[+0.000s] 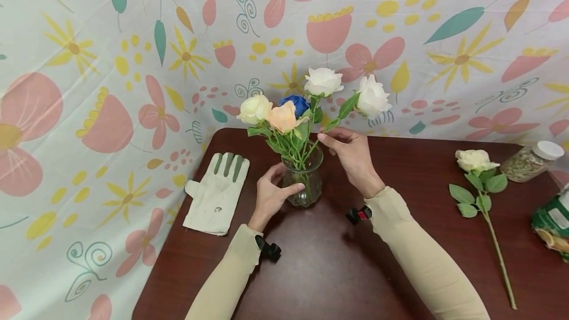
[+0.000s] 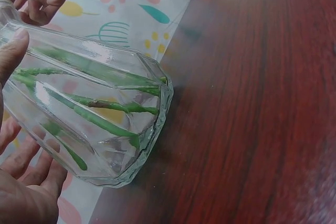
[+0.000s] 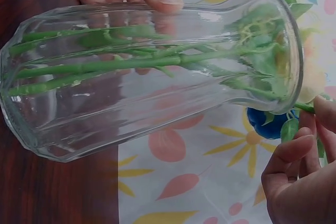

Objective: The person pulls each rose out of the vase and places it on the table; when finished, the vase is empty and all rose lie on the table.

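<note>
A clear glass vase (image 1: pixel 306 192) stands upright on the table, holding several flowers with green stems. Among them are a cream rose (image 1: pixel 255 109), a peach rose (image 1: pixel 283 117), a blue rose (image 1: pixel 296 104) and a white rose (image 1: pixel 323 82). My left hand (image 1: pixel 272 194) grips the vase from the left, thumb in front and fingers around the far side. At the rim, my right hand (image 1: pixel 352 157) pinches the stem (image 3: pixel 305 108) of another white rose (image 1: pixel 372 97), which leans right. Cut stem ends (image 2: pixel 134 139) show through the glass low in the vase.
A white work glove (image 1: pixel 218 196) lies left of the vase. On the right are a loose cream rose (image 1: pixel 476 161) with a long stem, a white-lidded jar (image 1: pixel 529 163) and a green package (image 1: pixel 553 219). Flower-patterned cloth (image 1: pixel 178 38) hangs behind the dark table (image 1: pixel 320 270).
</note>
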Tool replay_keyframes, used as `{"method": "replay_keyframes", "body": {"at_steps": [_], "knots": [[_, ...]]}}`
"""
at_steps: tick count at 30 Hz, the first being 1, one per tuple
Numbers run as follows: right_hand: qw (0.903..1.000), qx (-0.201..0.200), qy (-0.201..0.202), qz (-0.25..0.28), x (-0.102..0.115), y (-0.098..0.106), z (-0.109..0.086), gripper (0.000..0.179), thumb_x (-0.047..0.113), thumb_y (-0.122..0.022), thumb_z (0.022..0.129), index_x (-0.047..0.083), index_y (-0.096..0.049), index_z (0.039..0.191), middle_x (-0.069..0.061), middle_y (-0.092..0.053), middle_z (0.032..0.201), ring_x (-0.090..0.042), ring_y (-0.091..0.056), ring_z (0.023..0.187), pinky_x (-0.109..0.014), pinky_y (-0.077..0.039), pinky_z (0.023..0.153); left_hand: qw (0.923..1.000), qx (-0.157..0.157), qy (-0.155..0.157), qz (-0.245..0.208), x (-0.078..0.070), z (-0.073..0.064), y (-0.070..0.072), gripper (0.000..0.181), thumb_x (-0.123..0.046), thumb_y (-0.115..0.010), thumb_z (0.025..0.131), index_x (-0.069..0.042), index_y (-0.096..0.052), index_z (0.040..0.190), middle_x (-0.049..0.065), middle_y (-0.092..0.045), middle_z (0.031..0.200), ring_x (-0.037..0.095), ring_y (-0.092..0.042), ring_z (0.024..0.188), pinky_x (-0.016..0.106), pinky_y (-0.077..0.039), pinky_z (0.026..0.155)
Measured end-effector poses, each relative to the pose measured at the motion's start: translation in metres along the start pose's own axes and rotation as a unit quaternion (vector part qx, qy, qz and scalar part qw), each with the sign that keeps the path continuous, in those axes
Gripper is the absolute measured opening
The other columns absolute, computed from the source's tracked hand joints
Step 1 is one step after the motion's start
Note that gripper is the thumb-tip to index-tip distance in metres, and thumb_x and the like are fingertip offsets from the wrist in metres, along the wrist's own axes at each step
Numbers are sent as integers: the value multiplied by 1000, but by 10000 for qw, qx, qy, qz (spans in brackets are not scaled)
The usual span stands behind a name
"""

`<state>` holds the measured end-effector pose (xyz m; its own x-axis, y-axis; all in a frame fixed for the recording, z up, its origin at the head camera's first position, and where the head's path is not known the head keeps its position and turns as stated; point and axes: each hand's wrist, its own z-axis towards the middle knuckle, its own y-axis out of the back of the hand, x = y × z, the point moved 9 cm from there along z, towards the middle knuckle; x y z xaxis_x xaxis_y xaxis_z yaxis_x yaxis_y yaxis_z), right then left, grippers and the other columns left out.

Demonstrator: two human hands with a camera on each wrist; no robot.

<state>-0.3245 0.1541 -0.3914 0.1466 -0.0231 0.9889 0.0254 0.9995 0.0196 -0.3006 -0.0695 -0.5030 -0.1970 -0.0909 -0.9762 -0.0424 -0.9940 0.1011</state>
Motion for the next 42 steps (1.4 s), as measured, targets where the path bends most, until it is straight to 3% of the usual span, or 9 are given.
{"method": "replay_keyframes", "body": {"at_steps": [9,14,21,28,35,42], "knots": [[9997,-128,-105,156,5,5,-1,13,26,-81,101,14,-85,105,12,-82,113,-11,-67,87,-22,-57,75,10000,10,4,-13,-1,0,0,62,-15,-97,82,-13,-73,140,14,-74,136,31,-69,133,51,-55,122],[9993,-190,58,332,13,8,-1,15,24,-83,100,10,-85,104,7,-83,114,-12,-63,76,-22,-56,73,10000,-1,57,5,-1,0,0,62,-14,-97,82,-12,-73,139,14,-74,137,32,-69,134,51,-55,122],[9973,-344,234,607,24,13,-1,13,20,-83,100,8,-85,104,14,-83,106,-13,-61,76,-26,-55,72,9999,4,128,6,-1,-1,0,62,-14,-97,83,-11,-72,140,16,-73,137,34,-68,136,50,-55,122],[9924,-456,359,1087,35,20,-1,7,15,-82,99,10,-86,101,10,-83,106,-13,-59,74,-24,-54,70,10000,0,68,21,-2,-1,0,64,-15,-97,82,-10,-72,141,17,-73,137,34,-68,135,51,-55,122],[9876,-637,540,1331,46,29,-1,4,12,-82,99,12,-86,98,8,-80,93,-13,-53,68,-24,-49,67,10000,16,77,41,-1,-1,0,64,-17,-97,83,-11,-71,141,16,-73,138,34,-68,136,50,-55,122],[9790,-723,854,1707,59,39,-1,5,8,-81,98,8,-86,99,3,-83,101,-13,-57,73,-21,-49,64,10000,-5,35,-14,-1,-1,0,65,-16,-98,82,-11,-72,141,16,-73,138,33,-69,135,48,-56,122]]}}
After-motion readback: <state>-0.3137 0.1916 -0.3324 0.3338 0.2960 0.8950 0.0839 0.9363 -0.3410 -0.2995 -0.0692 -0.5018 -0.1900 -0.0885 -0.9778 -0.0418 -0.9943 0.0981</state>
